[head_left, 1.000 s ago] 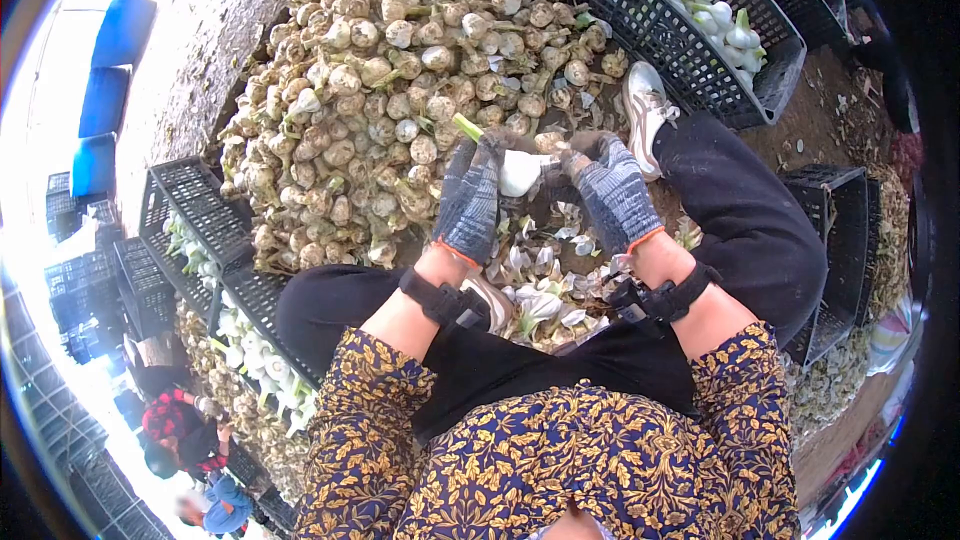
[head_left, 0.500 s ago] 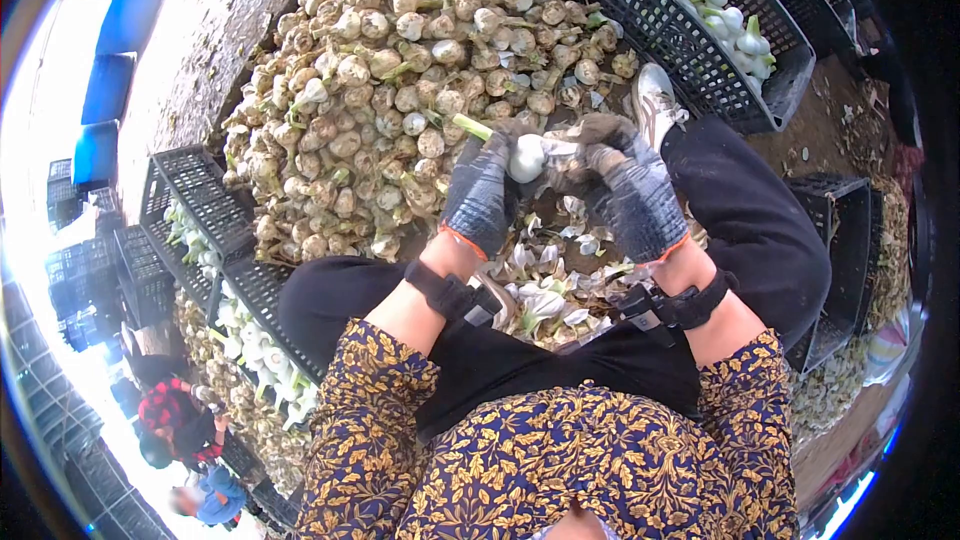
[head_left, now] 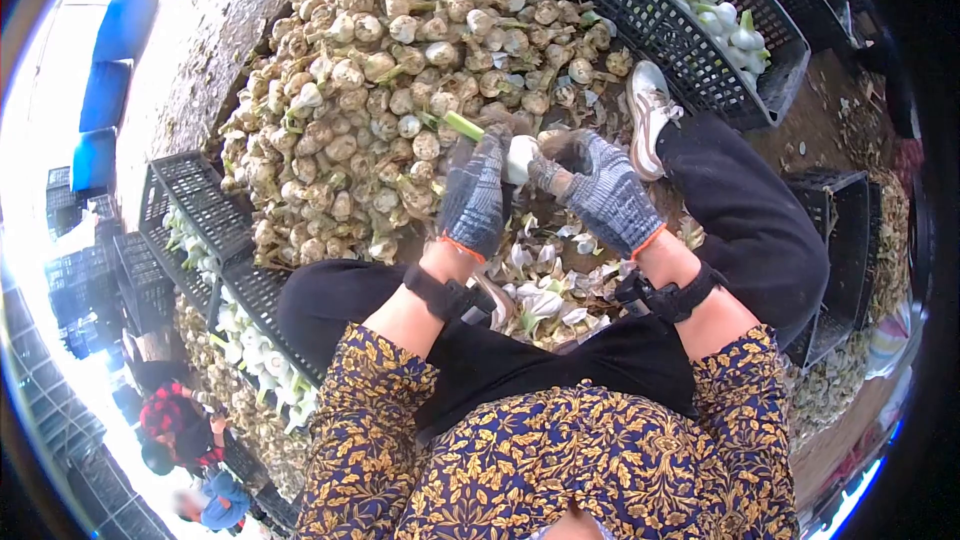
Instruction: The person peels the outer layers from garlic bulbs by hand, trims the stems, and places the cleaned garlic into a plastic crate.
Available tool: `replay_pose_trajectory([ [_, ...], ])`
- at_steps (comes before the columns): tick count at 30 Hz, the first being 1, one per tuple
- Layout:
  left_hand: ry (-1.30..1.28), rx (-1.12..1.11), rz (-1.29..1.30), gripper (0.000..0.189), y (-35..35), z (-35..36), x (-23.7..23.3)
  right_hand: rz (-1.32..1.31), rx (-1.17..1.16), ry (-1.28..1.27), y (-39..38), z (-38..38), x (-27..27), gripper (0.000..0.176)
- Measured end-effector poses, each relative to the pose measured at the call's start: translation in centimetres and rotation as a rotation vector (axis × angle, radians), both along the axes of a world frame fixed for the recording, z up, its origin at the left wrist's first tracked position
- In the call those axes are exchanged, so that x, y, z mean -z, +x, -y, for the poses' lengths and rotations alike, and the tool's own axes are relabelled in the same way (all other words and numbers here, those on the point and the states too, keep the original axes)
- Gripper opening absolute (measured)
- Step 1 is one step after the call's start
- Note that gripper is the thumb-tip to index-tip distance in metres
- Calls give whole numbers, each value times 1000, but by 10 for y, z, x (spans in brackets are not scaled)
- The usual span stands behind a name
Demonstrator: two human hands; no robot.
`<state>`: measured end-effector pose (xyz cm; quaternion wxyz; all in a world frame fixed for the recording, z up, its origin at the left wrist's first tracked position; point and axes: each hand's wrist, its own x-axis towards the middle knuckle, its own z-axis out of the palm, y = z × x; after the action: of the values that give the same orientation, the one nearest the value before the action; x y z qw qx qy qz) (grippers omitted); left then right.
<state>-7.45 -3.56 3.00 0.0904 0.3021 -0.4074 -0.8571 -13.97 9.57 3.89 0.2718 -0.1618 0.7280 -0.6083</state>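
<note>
My left hand (head_left: 476, 188), in a grey knitted glove with dirty fingertips, is closed round a peeled white garlic bulb (head_left: 519, 158). The bulb's cut green stem (head_left: 464, 126) sticks out past the fingers to the upper left. My right hand (head_left: 608, 192), gloved the same way, is pressed against the right side of the bulb, its thumb and curled fingers at the skin. Partly hidden by the gloves is the bulb's lower part. Beyond both hands lies a big heap of unpeeled, soil-stained garlic (head_left: 370, 90). Below them, loose white peelings (head_left: 545, 300) cover the ground.
A black crate (head_left: 690, 40) of clean garlic stands at the upper right, beside my shoe (head_left: 650, 120). To the left are more black crates (head_left: 265, 305) with white bulbs. Another black crate (head_left: 835, 250) is by my right knee. People (head_left: 180, 420) are at the lower left.
My right hand has turned and its fingers have moved in closer against the bulb, where a pale strip showed between hand and bulb before. The left hand keeps its hold, shifted slightly left.
</note>
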Motion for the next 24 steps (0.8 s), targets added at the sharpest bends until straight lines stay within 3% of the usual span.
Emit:
replay_pose_trajectory([
  [4, -118, 89, 4, 26, 4, -8, -10, 19, -67, -19, 0, -5, 1, 24],
  [6, -387, 192, 240, 29, 5, -10, -17, -100, -26, 92, 3, -6, -5, 20],
  [8, -304, 166, 208, 32, 5, -6, -10, -176, -4, 94, 0, -6, 1, 18],
  [10, -91, 61, 144, 31, 5, -4, -8, -28, 109, 161, -5, -10, -6, 18],
  [11, -93, 25, 135, 28, 6, -5, -9, -132, 104, 200, -8, -11, -10, 18],
  [16, -112, -72, 91, 27, 4, -3, -4, -115, 189, 93, -4, -7, -3, 18],
  [18, -133, -51, 75, 29, 3, -3, -7, 88, 24, -46, 2, -1, -7, 19],
  [21, -264, 66, 112, 32, 4, -6, -11, -78, -20, 8, 4, -1, 4, 18],
  [24, -181, 49, 115, 30, 6, -8, -7, -207, -52, 63, 3, -3, 4, 17],
])
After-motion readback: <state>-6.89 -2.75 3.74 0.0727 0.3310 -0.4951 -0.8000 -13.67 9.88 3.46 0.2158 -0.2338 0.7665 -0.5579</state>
